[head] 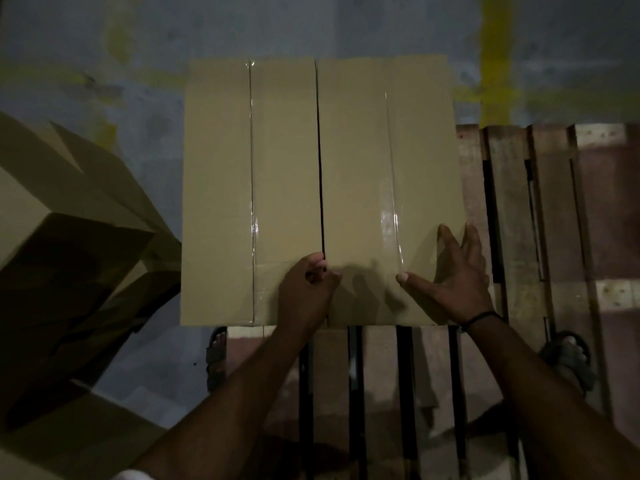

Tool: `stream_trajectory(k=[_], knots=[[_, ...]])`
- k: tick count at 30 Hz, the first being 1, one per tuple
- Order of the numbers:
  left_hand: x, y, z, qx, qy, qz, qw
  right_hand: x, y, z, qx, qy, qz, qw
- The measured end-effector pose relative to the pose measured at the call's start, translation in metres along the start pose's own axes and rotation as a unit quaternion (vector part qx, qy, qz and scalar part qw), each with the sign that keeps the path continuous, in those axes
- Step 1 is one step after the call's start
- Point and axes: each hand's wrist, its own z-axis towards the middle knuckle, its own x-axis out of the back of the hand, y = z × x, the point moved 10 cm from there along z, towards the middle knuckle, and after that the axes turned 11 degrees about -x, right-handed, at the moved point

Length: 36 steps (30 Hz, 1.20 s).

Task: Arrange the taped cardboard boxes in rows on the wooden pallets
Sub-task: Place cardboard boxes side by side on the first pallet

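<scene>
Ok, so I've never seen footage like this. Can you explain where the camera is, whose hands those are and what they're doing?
There is no machine here. The single picture comes from a camera worn on a person's head, looking down, so the two arms reaching in from the bottom are that person's own. Two taped cardboard boxes, the left box and the right box, sit side by side on a wooden pallet with a narrow dark gap between them. The left hand has its fingers curled at that gap; which box it grips I cannot tell. The right hand lies spread open on the right box, near its right edge. More boxes with open flaps lie at the left.
</scene>
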Motion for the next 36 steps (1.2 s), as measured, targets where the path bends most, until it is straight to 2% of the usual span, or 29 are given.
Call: stream_trajectory(k=[3, 6, 7, 9, 10, 12, 16, 21, 23, 28, 30, 33, 36], knots=[[0.002, -0.001, -0.003, -0.013, 0.010, 0.012, 1.000, -0.006, 0.001, -0.002, -0.001, -0.013, -0.021, 1.000], [0.000, 0.014, -0.008, -0.102, 0.008, 0.094, 0.990, -0.015, -0.001, -0.005, 0.003, -0.023, -0.059, 0.998], [-0.006, 0.021, -0.011, -0.138, -0.020, 0.168, 0.976, -0.017, -0.002, -0.005, 0.003, -0.023, -0.067, 0.997], [-0.020, 0.031, -0.023, -0.215, -0.069, 0.325, 0.918, -0.021, -0.004, -0.006, 0.000, -0.022, -0.079, 0.997], [-0.026, 0.032, -0.030, -0.238, -0.089, 0.375, 0.892, -0.023, -0.005, -0.007, -0.001, -0.021, -0.087, 0.996], [-0.037, 0.025, -0.041, -0.246, -0.128, 0.420, 0.864, -0.026, -0.006, -0.008, -0.003, -0.016, -0.103, 0.995], [-0.047, 0.005, -0.048, -0.233, -0.189, 0.468, 0.831, -0.032, -0.009, -0.008, -0.007, -0.006, -0.125, 0.992], [-0.043, 0.006, -0.041, -0.271, -0.167, 0.488, 0.813, -0.035, -0.009, -0.008, -0.011, -0.002, -0.158, 0.987], [-0.044, 0.003, -0.042, -0.272, -0.181, 0.500, 0.802, -0.036, -0.009, -0.008, -0.016, -0.011, -0.179, 0.984], [-0.046, 0.018, -0.042, -0.204, -0.255, 0.519, 0.790, -0.022, -0.024, -0.022, -0.033, -0.060, -0.222, 0.973], [-0.037, 0.035, -0.042, -0.185, -0.275, 0.511, 0.793, -0.010, -0.046, -0.045, -0.018, -0.076, -0.241, 0.967], [-0.006, 0.089, -0.050, -0.250, -0.235, 0.523, 0.780, 0.003, -0.091, -0.095, 0.019, -0.081, -0.273, 0.958], [0.038, 0.141, -0.064, -0.278, -0.259, 0.514, 0.769, 0.028, -0.137, -0.158, 0.058, -0.052, -0.320, 0.944]])
